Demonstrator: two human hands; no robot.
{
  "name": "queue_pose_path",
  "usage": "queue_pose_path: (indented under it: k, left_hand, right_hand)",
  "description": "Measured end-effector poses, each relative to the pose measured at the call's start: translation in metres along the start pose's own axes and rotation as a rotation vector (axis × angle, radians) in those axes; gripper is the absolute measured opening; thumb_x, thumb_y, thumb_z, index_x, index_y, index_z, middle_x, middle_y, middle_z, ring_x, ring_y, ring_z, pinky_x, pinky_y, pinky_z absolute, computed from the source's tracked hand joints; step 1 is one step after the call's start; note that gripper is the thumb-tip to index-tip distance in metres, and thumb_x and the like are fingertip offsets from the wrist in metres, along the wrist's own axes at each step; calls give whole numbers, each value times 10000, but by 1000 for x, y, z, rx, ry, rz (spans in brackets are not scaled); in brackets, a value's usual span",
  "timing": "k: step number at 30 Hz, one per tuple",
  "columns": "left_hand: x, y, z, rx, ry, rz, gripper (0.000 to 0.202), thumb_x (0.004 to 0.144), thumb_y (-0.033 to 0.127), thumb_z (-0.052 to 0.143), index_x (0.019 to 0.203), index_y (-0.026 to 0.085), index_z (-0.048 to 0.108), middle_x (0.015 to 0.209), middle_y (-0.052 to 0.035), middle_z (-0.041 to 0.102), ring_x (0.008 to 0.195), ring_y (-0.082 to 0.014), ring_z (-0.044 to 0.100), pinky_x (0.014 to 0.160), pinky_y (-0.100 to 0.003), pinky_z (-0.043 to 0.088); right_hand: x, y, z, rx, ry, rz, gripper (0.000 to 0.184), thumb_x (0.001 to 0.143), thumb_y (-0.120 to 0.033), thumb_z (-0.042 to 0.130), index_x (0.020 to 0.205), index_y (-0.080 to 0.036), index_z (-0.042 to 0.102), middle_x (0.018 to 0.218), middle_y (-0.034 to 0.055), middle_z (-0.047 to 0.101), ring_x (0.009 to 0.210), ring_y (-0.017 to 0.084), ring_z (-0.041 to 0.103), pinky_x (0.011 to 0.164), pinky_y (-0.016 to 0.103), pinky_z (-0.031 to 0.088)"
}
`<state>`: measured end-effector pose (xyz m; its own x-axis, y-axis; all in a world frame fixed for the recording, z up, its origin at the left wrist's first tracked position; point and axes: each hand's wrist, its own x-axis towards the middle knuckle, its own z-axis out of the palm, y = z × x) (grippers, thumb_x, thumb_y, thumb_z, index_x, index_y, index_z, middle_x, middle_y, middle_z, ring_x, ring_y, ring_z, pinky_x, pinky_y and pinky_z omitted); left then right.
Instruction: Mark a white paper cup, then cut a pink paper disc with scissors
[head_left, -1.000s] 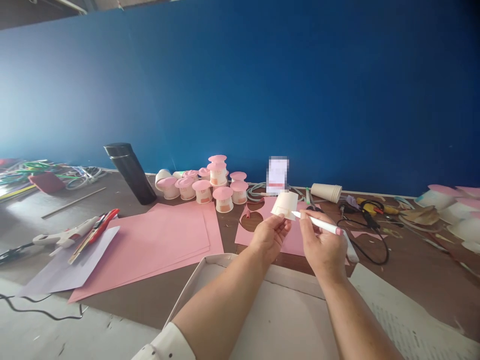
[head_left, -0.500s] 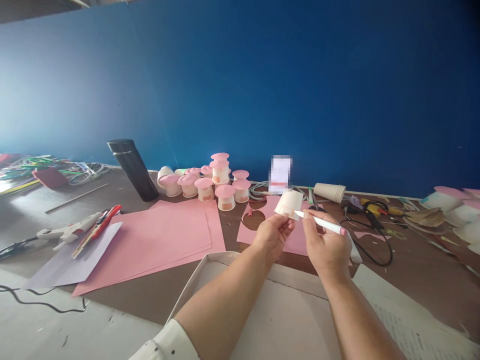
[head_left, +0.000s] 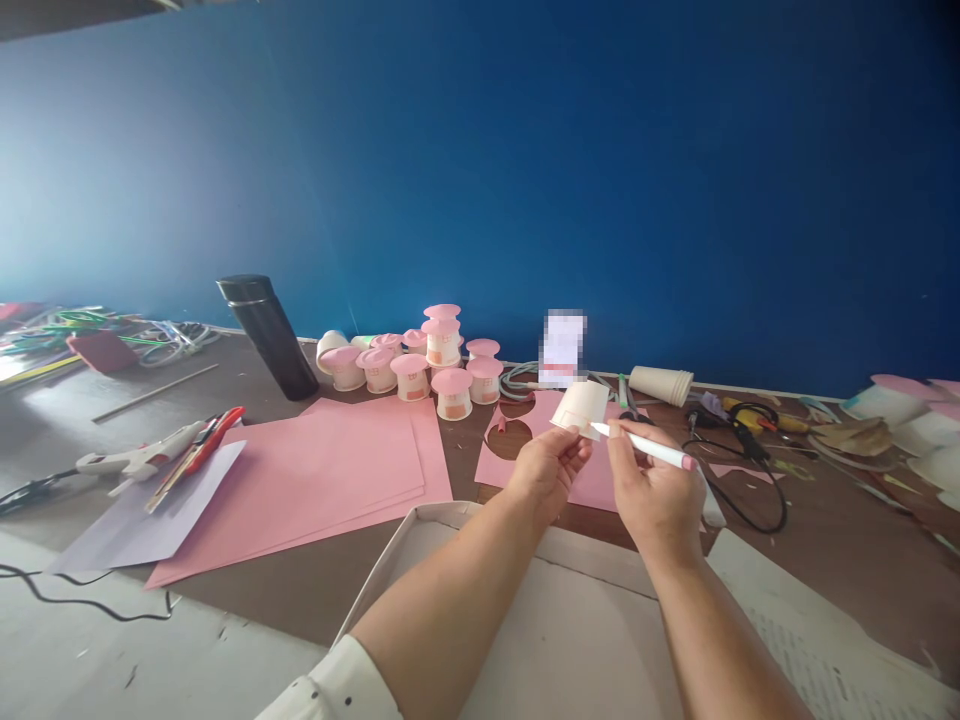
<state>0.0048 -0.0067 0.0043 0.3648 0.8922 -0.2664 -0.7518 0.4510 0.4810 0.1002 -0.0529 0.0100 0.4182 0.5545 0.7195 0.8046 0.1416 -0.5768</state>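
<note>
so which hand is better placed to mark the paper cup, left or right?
Right, most likely. The right hand grips the pink-capped marker, its tip at the paper cup. The left hand pinches the cup's lower edge and holds it up, so it is occupied steadying.

Wall [head_left: 525, 150], upper frame: deep blue. Flask [head_left: 268, 336], left of centre: black. Paper sheets [head_left: 330, 475], lower left of centre: pink. Small cups [head_left: 420, 365], centre: white with pink lids and orange patches. Cup [head_left: 583, 406] held at centre: cream. Marker [head_left: 651, 451], right of centre: white barrel, pink end. Sleeve [head_left: 330, 690], bottom edge: white with dark dots. Tabletop [head_left: 825, 540]: brown.
</note>
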Motion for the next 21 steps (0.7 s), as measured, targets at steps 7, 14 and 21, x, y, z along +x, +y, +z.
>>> queue_pose_path:
  k: [7,14,21]
  left_hand:
    - [0,0,0,-2,10,2,68,800,35,578,789,34,645,708,-93,632,615,-89,601,649,-171,553]
    - [1,-1,-1,-3,-4,5,78,799,29,572,792,35,650,708,-89,632,607,-86,596,636,-164,547]
    - [0,0,0,-27,2,-9,81,799,24,568,792,22,649,698,-87,621,600,-84,597,629,-159,546]
  right_hand:
    - [-1,3,1,-22,-4,-5,311,861,-420,540,868,-168,722,759,94,725,688,219,669,664,309,502]
    - [-1,3,2,-26,-3,2,286,850,-398,563,861,-162,724,743,91,723,687,220,668,663,300,500]
    - [-1,4,2,-8,-24,14,266,847,-385,571,865,-164,720,755,92,720,708,223,670,679,311,507]
